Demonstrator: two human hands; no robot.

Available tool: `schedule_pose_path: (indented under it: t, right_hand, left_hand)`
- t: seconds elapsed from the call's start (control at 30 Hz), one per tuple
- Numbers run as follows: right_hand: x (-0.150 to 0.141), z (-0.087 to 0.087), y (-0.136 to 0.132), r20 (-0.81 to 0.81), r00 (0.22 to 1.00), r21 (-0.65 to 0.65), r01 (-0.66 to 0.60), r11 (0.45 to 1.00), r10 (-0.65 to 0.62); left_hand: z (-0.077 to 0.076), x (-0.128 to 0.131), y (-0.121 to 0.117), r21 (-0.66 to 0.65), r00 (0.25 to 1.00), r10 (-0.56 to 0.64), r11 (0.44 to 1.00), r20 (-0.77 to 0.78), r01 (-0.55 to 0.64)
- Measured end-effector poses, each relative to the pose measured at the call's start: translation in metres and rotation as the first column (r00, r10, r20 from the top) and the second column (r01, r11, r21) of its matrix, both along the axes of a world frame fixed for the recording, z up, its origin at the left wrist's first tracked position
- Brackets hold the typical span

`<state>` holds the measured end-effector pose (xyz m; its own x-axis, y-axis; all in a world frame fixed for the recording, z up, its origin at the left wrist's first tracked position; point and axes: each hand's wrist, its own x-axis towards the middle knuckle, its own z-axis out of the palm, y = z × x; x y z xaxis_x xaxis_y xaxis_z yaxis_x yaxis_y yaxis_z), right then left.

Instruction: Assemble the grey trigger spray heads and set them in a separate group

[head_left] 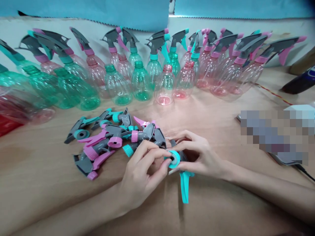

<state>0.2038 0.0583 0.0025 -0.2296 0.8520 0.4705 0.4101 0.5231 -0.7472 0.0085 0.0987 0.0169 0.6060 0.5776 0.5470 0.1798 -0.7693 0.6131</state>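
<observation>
My right hand (197, 152) grips a grey trigger spray head (185, 183) with a turquoise collar and trigger. Its collar opening is turned towards me, and the trigger hangs down below my fingers. The thumb and fingertips of my left hand (145, 173) are closed at the left rim of that collar (175, 159); whether they also pinch some small part there I cannot make out. Just beyond my left hand lies a loose pile of spray heads (115, 131), some with pink and some with turquoise collars.
Along the wall stand several pink and green clear bottles, some with spray heads on, such as this pink bottle (248, 73), others open-necked, like this green bottle (142, 82). A partly blurred device (290, 160) with a cable lies right. A dark bottle (300, 80) is behind it.
</observation>
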Motion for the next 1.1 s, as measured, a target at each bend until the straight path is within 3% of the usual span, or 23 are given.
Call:
schedule_pose_path:
  t: [0.3, 0.73, 1.1]
  right_hand:
    - [-0.0015, 0.0023, -0.0005, 0.048, 0.998, 0.028, -0.030, 0.999, 0.029]
    - [-0.0022, 0.0039, -0.0009, 0.092, 0.996, 0.063, -0.007, 0.998, 0.001]
    - [0.0026, 0.0025, 0.0014, 0.076, 0.997, 0.030, 0.031, 0.999, -0.033]
  left_hand:
    - [-0.0004, -0.0008, 0.0001, -0.037, 0.999, -0.036, 0.999, -0.030, 0.034]
    - [0.0028, -0.0019, 0.0055, 0.121, 0.991, -0.127, 0.984, -0.050, 0.132]
    - [0.0014, -0.0073, 0.0010, 0.136, 0.999, -0.010, 0.991, 0.051, 0.003]
